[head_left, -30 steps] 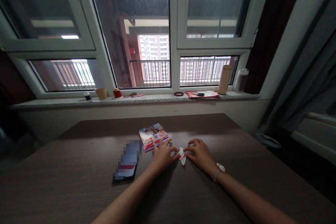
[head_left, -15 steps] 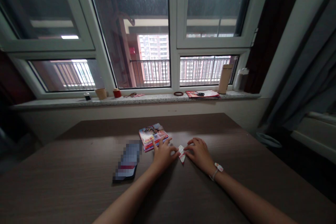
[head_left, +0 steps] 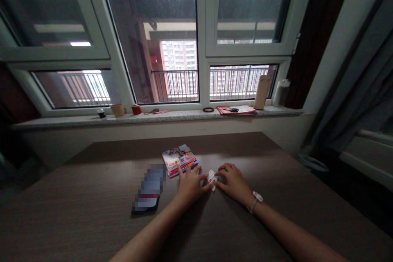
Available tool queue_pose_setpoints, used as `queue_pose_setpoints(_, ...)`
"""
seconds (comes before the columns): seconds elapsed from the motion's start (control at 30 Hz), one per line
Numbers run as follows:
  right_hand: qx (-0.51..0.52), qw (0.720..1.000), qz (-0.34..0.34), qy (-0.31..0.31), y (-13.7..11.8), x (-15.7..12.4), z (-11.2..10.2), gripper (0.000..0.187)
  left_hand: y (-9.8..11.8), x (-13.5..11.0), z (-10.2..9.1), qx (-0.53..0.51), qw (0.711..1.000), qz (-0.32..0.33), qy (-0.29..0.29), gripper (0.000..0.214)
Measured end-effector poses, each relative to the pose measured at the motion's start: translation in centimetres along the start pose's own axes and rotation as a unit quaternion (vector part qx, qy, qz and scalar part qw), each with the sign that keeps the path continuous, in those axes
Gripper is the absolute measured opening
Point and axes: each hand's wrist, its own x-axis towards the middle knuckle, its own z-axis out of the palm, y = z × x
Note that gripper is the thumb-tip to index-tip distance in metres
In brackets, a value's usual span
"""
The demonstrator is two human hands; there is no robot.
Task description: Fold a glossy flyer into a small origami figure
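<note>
A small folded piece of red-and-white paper (head_left: 211,179) lies on the dark wooden table (head_left: 92,221) between my two hands. My left hand (head_left: 189,184) rests on the table with its fingers bent, thumb and fingertips pressing on the paper's left edge. My right hand (head_left: 233,181), with a white band at the wrist, pinches the paper's right side with curled fingers. Just beyond my left hand lies a stack of colourful printed paper squares (head_left: 179,159).
A phone (head_left: 150,188) lies left of my left hand. The window sill (head_left: 184,115) behind the table carries a paper cup (head_left: 117,109), a red pot (head_left: 136,109), a red booklet (head_left: 236,109), a tan flask (head_left: 261,92) and a jug (head_left: 280,92). Grey curtains (head_left: 353,73) hang at right.
The folded paper looks smaller and shorter than a second ago, and both hands have closed in a little on it. The view has barely shifted.
</note>
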Motion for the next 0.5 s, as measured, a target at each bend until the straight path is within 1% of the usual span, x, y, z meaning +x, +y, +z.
queue_pose_setpoints(0.13,0.012,1.000,0.006,0.004,0.06,0.08,0.04,0.025,0.17,-0.24,-0.27,-0.004,1.000,0.003,-0.023,0.050)
queue_pose_setpoints(0.23,0.016,1.000,0.004,0.006,0.14,0.10,0.18,0.025,0.22,-0.35,-0.38,-0.005,0.999,0.009,-0.036,0.054)
queue_pose_setpoints(0.4,0.007,1.000,-0.003,0.008,0.32,-0.02,0.30,0.025,-0.14,-0.26,-0.39,0.000,0.999,0.014,-0.040,0.053)
queue_pose_setpoints(0.5,-0.001,1.000,-0.006,-0.003,0.35,-0.12,0.09,0.028,-0.57,-0.02,-0.47,-0.002,0.999,-0.006,-0.048,0.041)
